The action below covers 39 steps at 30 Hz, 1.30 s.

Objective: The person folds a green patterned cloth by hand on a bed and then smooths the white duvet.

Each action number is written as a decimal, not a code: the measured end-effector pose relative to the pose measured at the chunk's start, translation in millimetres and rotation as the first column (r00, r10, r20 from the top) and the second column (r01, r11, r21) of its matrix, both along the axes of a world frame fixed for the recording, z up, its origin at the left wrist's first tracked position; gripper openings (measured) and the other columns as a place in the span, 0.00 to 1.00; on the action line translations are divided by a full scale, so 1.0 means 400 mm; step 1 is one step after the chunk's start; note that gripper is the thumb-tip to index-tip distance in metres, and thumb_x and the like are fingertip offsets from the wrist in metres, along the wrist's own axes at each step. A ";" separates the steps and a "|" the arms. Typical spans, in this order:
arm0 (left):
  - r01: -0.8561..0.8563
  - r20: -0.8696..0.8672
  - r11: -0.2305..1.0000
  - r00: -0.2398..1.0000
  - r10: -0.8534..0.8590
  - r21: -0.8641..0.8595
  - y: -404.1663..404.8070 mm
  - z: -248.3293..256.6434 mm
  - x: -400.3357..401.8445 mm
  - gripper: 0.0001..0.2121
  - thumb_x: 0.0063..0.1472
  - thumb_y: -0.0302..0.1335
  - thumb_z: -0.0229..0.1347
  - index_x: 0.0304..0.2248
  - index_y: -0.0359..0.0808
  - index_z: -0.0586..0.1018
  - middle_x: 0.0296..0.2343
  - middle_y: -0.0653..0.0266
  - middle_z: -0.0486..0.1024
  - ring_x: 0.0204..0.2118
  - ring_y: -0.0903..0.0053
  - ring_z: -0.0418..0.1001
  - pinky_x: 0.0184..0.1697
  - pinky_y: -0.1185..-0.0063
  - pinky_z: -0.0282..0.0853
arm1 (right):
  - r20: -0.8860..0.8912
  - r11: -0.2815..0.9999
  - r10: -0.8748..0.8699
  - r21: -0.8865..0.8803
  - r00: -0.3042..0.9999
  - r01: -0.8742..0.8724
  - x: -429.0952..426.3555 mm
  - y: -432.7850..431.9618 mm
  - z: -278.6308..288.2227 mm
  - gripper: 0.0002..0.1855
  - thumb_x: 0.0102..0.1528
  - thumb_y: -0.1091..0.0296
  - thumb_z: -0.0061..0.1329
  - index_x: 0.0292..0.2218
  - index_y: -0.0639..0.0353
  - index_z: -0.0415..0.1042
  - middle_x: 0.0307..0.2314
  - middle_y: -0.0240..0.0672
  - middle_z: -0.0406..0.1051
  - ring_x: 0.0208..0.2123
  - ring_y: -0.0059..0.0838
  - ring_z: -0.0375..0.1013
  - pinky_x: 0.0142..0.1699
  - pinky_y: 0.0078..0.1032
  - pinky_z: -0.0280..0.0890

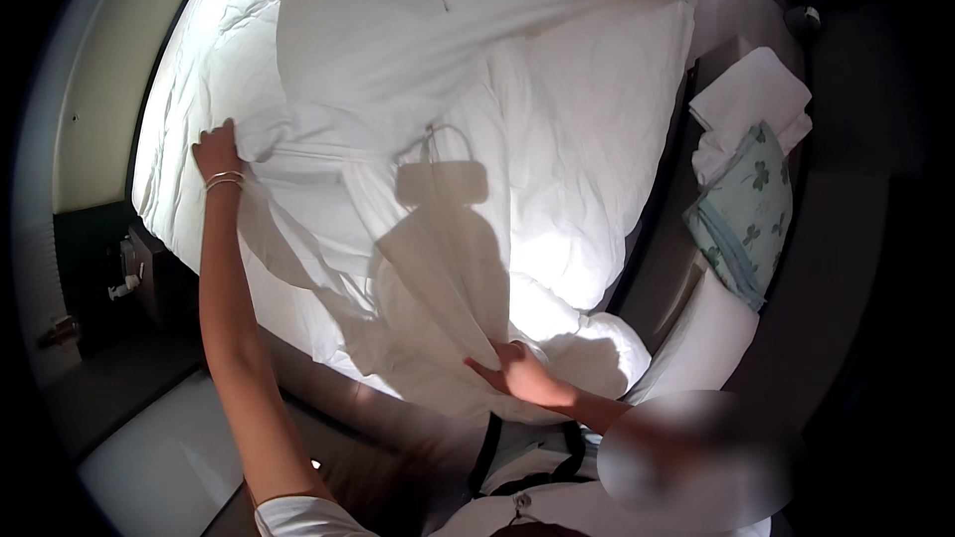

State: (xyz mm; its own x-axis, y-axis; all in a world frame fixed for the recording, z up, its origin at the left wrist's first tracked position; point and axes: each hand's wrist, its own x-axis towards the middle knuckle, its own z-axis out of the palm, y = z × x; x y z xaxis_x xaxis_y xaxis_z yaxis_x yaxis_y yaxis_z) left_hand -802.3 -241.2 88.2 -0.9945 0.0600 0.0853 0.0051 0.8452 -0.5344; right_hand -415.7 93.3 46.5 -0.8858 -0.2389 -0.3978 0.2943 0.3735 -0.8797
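A white bed cover (440, 253) stretches between my two hands over a bed with thick, rumpled white bedding (582, 186). My left hand (218, 151), with thin bracelets at its wrist, reaches out to the left and grips a bunched edge of the cover. Close to my body, my right hand (522, 373) holds a gathered fold of it, the thumb pointing left. Folds run diagonally through the cloth between the hands, and a shadow falls across the middle. Some fingertips are hidden in the fabric.
A pale padded panel (123, 82) borders the bed on the left. Right of the bed, a dark seat or bench (671, 298) carries a white pillow (705, 335), a green clover-print cushion (746, 212) and folded white cloth (753, 101). A grey-topped surface (160, 455) lies lower left.
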 end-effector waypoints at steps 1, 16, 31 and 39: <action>0.048 0.014 0.999 0.999 -0.048 -0.012 0.047 -0.004 0.025 0.19 0.45 0.25 0.52 0.40 0.44 0.68 0.32 0.61 0.71 0.38 0.68 0.68 0.33 0.72 0.65 | -0.073 0.996 0.020 0.088 0.997 -0.014 0.028 -0.004 -0.089 0.18 0.47 0.61 0.49 0.36 0.65 0.68 0.18 0.47 0.68 0.20 0.47 0.68 0.29 0.33 0.64; -0.436 -0.482 -0.715 0.534 -0.695 0.547 0.462 0.641 0.860 0.10 0.50 0.26 0.51 0.32 0.29 0.71 0.29 0.59 0.71 0.31 0.77 0.69 0.34 0.83 0.65 | -0.142 0.970 -0.202 0.108 0.969 0.218 0.109 0.070 -0.112 0.14 0.49 0.62 0.47 0.33 0.63 0.64 0.25 0.42 0.68 0.27 0.35 0.68 0.35 0.23 0.62; -0.534 -0.778 -0.790 0.342 -0.527 0.300 0.578 0.813 1.324 0.07 0.49 0.24 0.52 0.30 0.33 0.73 0.30 0.61 0.71 0.33 0.79 0.69 0.37 0.85 0.64 | -0.043 0.956 -0.294 -0.013 0.955 0.294 0.521 0.330 0.017 0.23 0.59 0.57 0.25 0.32 0.66 0.67 0.24 0.33 0.67 0.29 0.23 0.65 0.38 0.21 0.60; -0.589 -0.809 -0.758 0.279 -0.517 0.281 0.769 0.870 1.330 0.06 0.48 0.23 0.52 0.29 0.35 0.73 0.30 0.62 0.71 0.34 0.80 0.68 0.39 0.85 0.64 | -0.078 0.942 -0.325 -0.112 0.942 0.316 0.440 0.455 0.079 0.23 0.59 0.57 0.24 0.32 0.66 0.67 0.24 0.32 0.67 0.29 0.21 0.65 0.39 0.20 0.59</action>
State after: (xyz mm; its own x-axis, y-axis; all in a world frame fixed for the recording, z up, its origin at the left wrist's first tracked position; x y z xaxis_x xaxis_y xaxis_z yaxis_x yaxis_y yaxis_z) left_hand -270.2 66.4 436.1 -0.3775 0.5023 0.7779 -0.0905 -0.8561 0.5089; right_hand -239.7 275.3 78.1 -0.9541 0.0309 -0.2980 0.2985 0.1851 -0.9363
